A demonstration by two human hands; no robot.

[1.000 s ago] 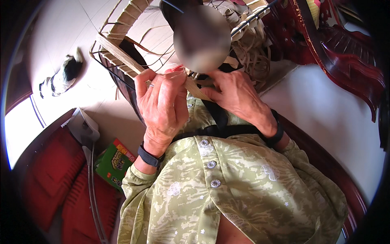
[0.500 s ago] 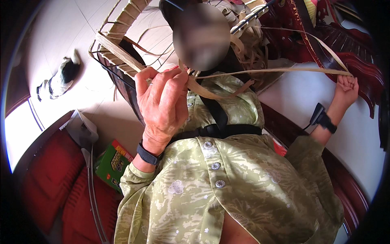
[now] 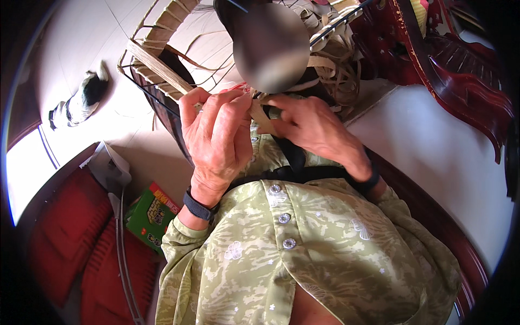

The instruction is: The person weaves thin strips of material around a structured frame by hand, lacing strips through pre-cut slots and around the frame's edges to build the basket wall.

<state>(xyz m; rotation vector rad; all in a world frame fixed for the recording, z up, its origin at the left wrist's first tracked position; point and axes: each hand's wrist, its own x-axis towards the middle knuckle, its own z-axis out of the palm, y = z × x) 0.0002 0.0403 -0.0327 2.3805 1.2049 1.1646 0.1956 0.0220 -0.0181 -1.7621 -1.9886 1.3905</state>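
Strip [image 3: 262, 115], flat and tan: hanging between the hands, beside an openwork frame [image 3: 160, 68]. Left hand [image 3: 218, 135]: pinching the strip. Right hand [image 3: 318, 125]: curving beside it, grip cannot be told. Risk: strip could be slipping or twisting, should the pinch be loosening; loose strips [image 3: 325, 64] could be tangling. Green-and-red box [image 3: 151, 221], farther out: bearing printed writing and pictures.

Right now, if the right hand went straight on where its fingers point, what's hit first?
Likely the tan strip, right at the fingertips of the right hand; the left hand appears next beyond it. Depth there is unclear.
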